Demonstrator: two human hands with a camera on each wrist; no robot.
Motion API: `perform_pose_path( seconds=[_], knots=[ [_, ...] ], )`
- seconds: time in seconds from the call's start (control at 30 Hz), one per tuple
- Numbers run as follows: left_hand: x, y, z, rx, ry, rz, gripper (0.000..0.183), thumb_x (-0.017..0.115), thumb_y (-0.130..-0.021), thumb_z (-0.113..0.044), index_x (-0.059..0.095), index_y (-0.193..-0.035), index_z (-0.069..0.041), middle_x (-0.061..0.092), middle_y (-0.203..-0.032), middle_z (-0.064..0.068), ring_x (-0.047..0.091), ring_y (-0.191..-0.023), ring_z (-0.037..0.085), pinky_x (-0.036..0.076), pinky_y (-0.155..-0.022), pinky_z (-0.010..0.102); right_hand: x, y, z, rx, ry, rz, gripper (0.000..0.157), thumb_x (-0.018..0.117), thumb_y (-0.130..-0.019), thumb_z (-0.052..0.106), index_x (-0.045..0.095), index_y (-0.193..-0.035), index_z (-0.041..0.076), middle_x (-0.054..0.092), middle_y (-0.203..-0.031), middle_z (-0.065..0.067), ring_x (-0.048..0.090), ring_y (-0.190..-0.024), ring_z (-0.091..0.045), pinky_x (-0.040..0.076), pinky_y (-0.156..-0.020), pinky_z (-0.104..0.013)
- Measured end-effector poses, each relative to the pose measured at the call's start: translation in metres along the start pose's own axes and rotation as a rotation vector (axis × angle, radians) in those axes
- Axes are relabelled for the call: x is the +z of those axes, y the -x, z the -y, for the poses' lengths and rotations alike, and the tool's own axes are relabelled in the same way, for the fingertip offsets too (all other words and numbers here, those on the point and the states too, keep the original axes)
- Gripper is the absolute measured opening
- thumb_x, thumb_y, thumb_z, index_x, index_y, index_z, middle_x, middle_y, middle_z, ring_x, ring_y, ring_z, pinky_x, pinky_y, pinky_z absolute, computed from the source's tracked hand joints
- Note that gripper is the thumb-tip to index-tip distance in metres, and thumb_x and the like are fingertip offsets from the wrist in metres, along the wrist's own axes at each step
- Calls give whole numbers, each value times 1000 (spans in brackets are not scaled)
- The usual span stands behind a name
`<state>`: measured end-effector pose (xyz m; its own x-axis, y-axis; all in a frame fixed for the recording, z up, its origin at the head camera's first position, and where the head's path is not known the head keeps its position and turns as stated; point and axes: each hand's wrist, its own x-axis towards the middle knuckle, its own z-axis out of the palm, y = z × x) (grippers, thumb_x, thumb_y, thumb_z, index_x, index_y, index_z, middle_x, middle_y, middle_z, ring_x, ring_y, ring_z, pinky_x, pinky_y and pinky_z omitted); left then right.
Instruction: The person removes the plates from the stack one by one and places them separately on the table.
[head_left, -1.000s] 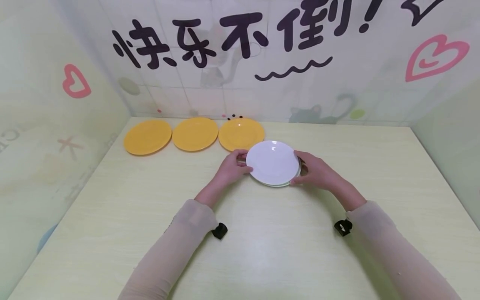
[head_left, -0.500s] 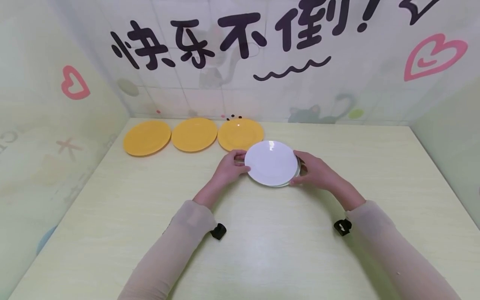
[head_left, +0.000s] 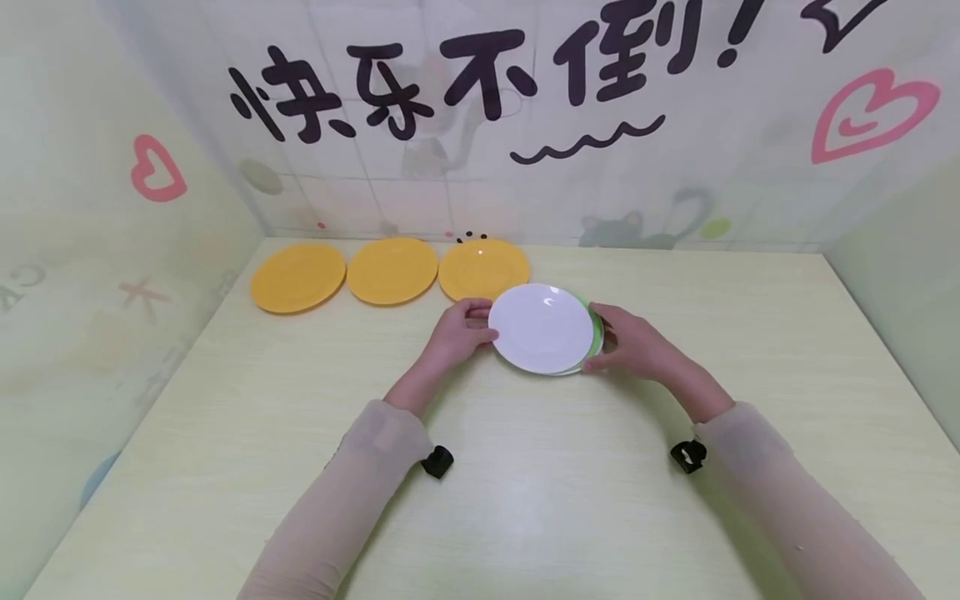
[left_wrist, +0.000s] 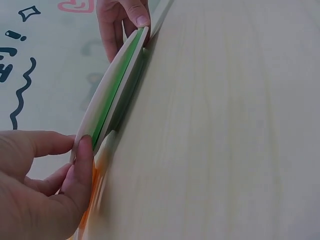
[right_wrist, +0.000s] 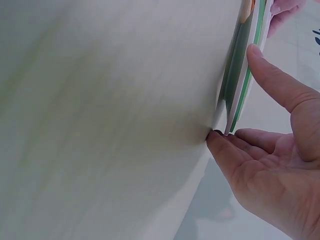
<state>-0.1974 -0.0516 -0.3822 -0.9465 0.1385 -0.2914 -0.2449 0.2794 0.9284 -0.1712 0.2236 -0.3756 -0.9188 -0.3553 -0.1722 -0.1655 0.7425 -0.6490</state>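
In the head view a glossy white plate [head_left: 540,329] tops a small stack. A green plate [head_left: 597,329] shows as a crescent along its right side. The left wrist view shows another white edge [left_wrist: 124,80] under the green one. My left hand [head_left: 453,335] pinches the top white plate at its left rim, thumb on one face and fingers on the other. On the opposite side my right hand [head_left: 636,340] holds the lower plates by their right rim. In the right wrist view its thumb lies along the edge, with fingers beneath.
Three orange plates, the left one [head_left: 297,278], the middle one [head_left: 392,270] and the right one [head_left: 483,269], lie in a row along the back of the pale wooden table [head_left: 495,500]. A printed back wall [head_left: 480,192] and side panels enclose the table.
The top white plate has slid slightly left relative to the plates beneath, uncovering a green crescent on the right. The left hand moved slightly left with it; the right hand stays nearly in place.
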Motion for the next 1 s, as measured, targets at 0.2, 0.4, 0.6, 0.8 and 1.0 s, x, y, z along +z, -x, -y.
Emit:
perform_pose_path(
  seconds=[0.2, 0.4, 0.6, 0.8, 1.0],
  knots=[
    [-3, 1, 2, -25, 93, 11, 56, 63, -91, 7, 47, -143, -4, 53, -139, 14, 61, -116, 26, 62, -79, 25, 1, 0, -1, 6, 5, 7, 97, 82, -83, 22, 24, -152, -11, 31, -156, -31, 36, -142, -47, 35, -119, -56],
    [-5, 3, 2, -22, 136, 3, 56, 63, -90, 9, 48, -142, -5, 53, -137, 14, 62, -103, 23, 63, -74, 24, 1, 0, -2, 16, 10, 13, 97, 82, -83, 22, 22, -153, -11, 30, -157, -31, 35, -143, -46, 35, -119, -56],
    [-9, 5, 2, -15, 157, 4, 56, 62, -89, 11, 49, -142, -4, 52, -138, 15, 61, -101, 22, 63, -75, 25, 1, -1, -1, 16, 14, 13, 97, 82, -83, 21, 22, -153, -11, 30, -157, -31, 35, -143, -46, 34, -119, -56],
    [-16, 8, 0, -33, 150, 8, 55, 63, -90, 7, 50, -142, -6, 52, -137, 12, 62, -102, 21, 63, -76, 25, 1, 0, 0, 15, 1, 14, 97, 82, -83, 21, 22, -153, -11, 30, -157, -30, 34, -143, -46, 34, -119, -56],
    [-24, 10, 1, -31, 166, 4, 55, 63, -90, 8, 49, -142, -6, 52, -137, 12, 61, -101, 19, 63, -79, 26, 1, 0, 0, 16, -6, 16, 98, 82, -83, 22, 22, -153, -11, 29, -157, -30, 34, -143, -47, 34, -119, -56]
  ],
)
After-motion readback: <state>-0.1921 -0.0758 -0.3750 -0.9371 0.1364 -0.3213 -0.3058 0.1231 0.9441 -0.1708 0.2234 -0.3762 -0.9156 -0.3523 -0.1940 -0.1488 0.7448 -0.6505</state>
